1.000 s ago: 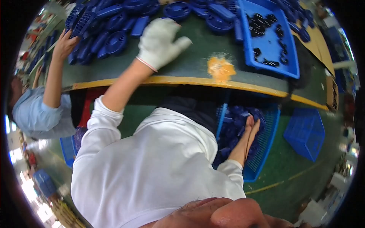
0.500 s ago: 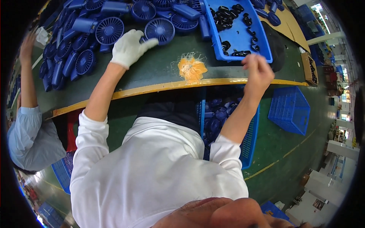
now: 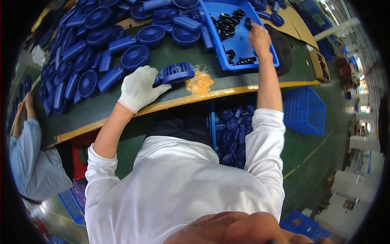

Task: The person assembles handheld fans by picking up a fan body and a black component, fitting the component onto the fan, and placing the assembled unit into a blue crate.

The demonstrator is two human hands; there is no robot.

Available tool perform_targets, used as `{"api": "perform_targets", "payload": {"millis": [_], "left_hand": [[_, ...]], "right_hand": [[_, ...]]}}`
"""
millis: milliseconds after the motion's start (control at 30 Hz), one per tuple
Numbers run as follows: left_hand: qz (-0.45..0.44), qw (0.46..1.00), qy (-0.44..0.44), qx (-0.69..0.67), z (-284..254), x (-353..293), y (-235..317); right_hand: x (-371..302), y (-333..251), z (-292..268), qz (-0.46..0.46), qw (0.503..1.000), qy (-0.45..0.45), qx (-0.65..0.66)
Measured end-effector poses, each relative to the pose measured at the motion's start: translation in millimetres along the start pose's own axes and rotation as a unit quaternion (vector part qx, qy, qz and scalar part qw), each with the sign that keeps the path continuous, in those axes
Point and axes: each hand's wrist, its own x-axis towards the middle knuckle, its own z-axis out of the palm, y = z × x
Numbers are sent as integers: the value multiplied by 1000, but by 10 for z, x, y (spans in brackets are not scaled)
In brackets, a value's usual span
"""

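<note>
My left hand [image 3: 139, 88], in a white glove, is closed round the handle of a blue handheld fan [image 3: 177, 73]. The fan's round caged head is tilted up on its side, just above the bench near its front edge; the handle is mostly hidden by the glove. My bare right hand [image 3: 261, 40] reaches into a blue tray [image 3: 248, 67]. Its fingers are pinched at a small black curved part [image 3: 248, 23], partly covered by the fingertips. More black parts [image 3: 226, 26] lie in heaps inside the tray.
Many blue fans [image 3: 87, 83] are piled across the left and back of the green bench [image 3: 162, 99]. Below stands a crate of blue fans [image 3: 231, 136], with a blue basket [image 3: 305, 110] to the right. A co-worker [image 3: 38, 162] works at far left.
My left hand has taken hold of a fan and brought it nearer, tilting it. My right hand has moved from the tray's front edge forward into the tray.
</note>
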Motion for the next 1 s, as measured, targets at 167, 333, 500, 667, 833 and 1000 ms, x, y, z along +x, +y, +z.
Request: {"api": "perform_targets", "payload": {"millis": [167, 333, 500, 667, 833, 1000], "left_hand": [[4, 999, 3, 36, 43, -31, -25], [-69, 996, 36, -44, 20, -88, 55], [-208, 778, 38, -591, 55, -199, 227], [-219, 735, 0, -642, 62, -295, 569], [-188, 816, -25, -545, 23, -371, 643], [-156, 906, -31, -392, -22, -254, 672]], "right_hand": [[-813, -1234, -778, 164, 755, 128, 622], [-1947, -2012, -979, 217, 493, 92, 837], [-2241, -2177, -996, 229, 527, 64, 816], [-2274, -2299, -1107, 220, 473, 39, 852], [-2317, -2442, -1051, 245, 476, -47, 843], [-2323, -2456, -874, 275, 467, -11, 840]]}}
